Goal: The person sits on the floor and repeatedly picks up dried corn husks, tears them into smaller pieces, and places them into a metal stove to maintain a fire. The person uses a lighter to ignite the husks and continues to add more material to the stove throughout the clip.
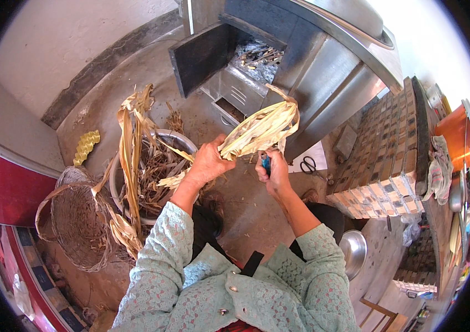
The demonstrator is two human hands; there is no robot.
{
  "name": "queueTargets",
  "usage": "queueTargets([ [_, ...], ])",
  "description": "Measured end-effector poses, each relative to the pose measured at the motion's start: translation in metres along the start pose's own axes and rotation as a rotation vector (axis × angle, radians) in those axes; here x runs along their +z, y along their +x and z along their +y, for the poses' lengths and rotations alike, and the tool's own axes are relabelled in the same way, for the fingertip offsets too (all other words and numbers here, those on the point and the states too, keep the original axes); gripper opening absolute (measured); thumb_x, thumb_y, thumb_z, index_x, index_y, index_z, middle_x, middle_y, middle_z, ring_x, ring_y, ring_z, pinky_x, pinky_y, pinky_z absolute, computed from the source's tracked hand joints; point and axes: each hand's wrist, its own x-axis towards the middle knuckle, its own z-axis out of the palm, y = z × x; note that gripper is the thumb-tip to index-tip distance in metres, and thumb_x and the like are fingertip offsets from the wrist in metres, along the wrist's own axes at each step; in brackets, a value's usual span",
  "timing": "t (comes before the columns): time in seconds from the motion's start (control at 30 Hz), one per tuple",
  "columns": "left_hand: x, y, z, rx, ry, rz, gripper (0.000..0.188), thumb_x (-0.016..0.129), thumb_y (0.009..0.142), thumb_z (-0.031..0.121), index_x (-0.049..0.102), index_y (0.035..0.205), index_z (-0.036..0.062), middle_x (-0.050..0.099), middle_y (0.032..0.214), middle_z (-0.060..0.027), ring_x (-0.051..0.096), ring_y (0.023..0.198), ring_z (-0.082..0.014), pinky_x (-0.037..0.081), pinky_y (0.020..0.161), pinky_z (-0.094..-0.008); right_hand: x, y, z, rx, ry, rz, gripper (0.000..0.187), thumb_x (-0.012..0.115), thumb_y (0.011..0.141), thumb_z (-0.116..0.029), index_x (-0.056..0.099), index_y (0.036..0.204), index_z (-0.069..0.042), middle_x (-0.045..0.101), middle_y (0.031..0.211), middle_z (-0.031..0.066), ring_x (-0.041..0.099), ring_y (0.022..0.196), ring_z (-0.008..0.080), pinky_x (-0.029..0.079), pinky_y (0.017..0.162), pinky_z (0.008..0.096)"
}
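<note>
Grey-brown floor (102, 105) of a room with pale walls (80, 33), seen from above; at the top stands a metal stove (326, 83), its dark door (201, 58) swung open on a chamber of pale ash and short sticks (262, 54); at the right rises a brick structure (379, 149); near it, scissors (308, 164) lie on a white sheet (318, 151). Dry corn husk bundle (262, 130) held in mid-air before the stove, outside the open chamber; the left hand (210, 161) is closed about its lower left end, fingers curled; the right hand (277, 172), just below, is closed around a blue object (266, 164), apparently a lighter; whether this touches the husks cannot be told. To the left, a round metal basin (186, 142) contains dry stalks, with long husks (129, 160) draped over its side; beside it is a wicker basket (82, 224). Stage, as judged: early; the bundle is gathered and the door already open; no flame shows on the husks, and much dry material remains in the basin.
</note>
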Motion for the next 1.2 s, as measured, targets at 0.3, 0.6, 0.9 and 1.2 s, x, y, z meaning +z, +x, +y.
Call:
queueTargets([
  [0.3, -0.005, -0.003, 0.006, -0.047, 0.018, -0.003, 0.042, 0.07, 0.06, 0.017, 0.057, 0.099, 0.0041, 0.064, 0.078, -0.0177, 0.063, 0.076, -0.0324, 0.048, 0.07, -0.0365, 0.002, 0.001, -0.001, 0.104, 0.012, -0.059, 0.029, 0.04, 0.088, -0.04, 0.047, 0.08, -0.014, 0.038, 0.049, 0.0, 0.026, 0.036, 0.0083, 0.02, 0.034, 0.0228],
  [0.6, -0.007, -0.003, 0.007, -0.063, 0.044, -0.007, 0.046, 0.07, 0.059, 0.018, 0.057, 0.101, 0.0046, 0.063, 0.081, -0.0193, 0.061, 0.081, -0.036, 0.048, 0.072, -0.0395, 0.011, -0.002, -0.001, 0.088, -0.045, -0.079, 0.031, 0.039, 0.089, -0.041, 0.049, 0.081, -0.013, 0.036, 0.047, -0.0008, 0.027, 0.036, 0.0081, 0.019, 0.035, 0.0229],
  [0.9, -0.01, -0.004, 0.012, -0.075, 0.076, 0.007, 0.045, 0.069, 0.059, 0.017, 0.056, 0.099, 0.0029, 0.063, 0.08, -0.0202, 0.062, 0.08, -0.0362, 0.047, 0.071, -0.0401, 0.009, -0.004, -0.002, 0.055, -0.046, -0.029, 0.025, 0.04, 0.089, -0.037, 0.047, 0.082, -0.013, 0.035, 0.048, -0.0002, 0.026, 0.037, 0.009, 0.021, 0.036, 0.0228],
  [1.2, -0.01, -0.005, 0.012, -0.077, 0.112, -0.008, 0.045, 0.069, 0.058, 0.016, 0.056, 0.099, 0.003, 0.063, 0.079, -0.0205, 0.062, 0.08, -0.0365, 0.047, 0.071, -0.0413, 0.009, -0.005, -0.003, 0.019, -0.037, -0.003, 0.027, 0.044, 0.087, -0.037, 0.044, 0.075, -0.012, 0.038, 0.047, 0.001, 0.03, 0.037, 0.0095, 0.022, 0.035, 0.0246],
])
